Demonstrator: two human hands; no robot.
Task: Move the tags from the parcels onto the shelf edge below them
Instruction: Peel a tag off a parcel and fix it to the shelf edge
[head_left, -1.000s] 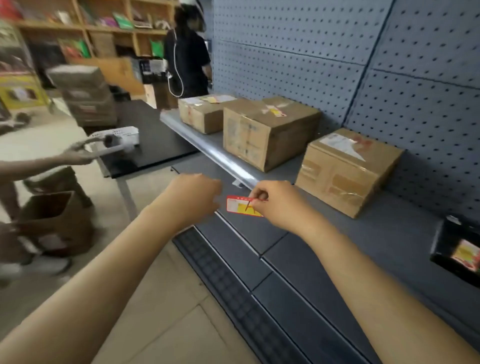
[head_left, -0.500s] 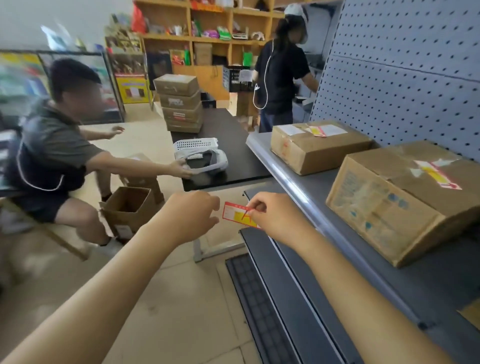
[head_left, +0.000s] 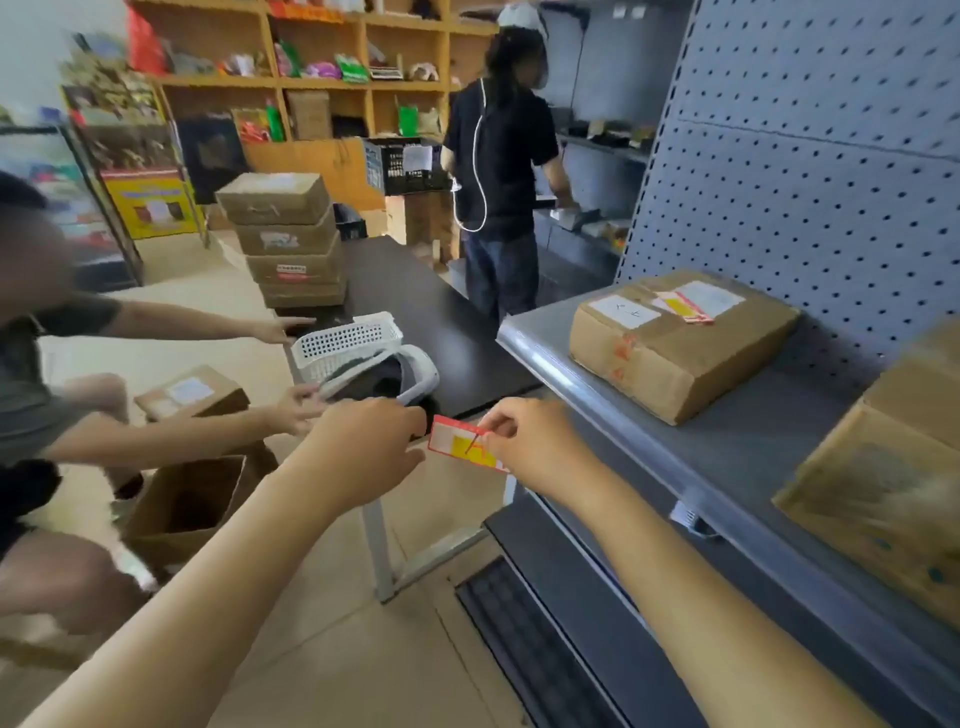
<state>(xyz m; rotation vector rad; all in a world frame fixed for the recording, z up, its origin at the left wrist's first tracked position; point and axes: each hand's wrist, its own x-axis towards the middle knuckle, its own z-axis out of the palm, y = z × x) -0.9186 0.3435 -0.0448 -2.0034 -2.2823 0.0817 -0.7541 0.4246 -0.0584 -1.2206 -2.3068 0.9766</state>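
Our right grip (head_left: 535, 447) pinches the red-bordered white and yellow paper tag (head_left: 464, 444) in mid-air; our left grip (head_left: 371, 449), fingers curled, meets its other end. Right of them runs the grey metal shelf edge (head_left: 587, 395). Beyond lies a tagged brown cardboard parcel (head_left: 675, 348). A white plastic basket (head_left: 348, 348) sits behind on the black counter (head_left: 431, 312).

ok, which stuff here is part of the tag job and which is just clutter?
Job:
red-yellow tag, pinched by right hand
left hand
parcel with tag on top
shelf edge

Clutter:
white basket
stacked boxes
open carton
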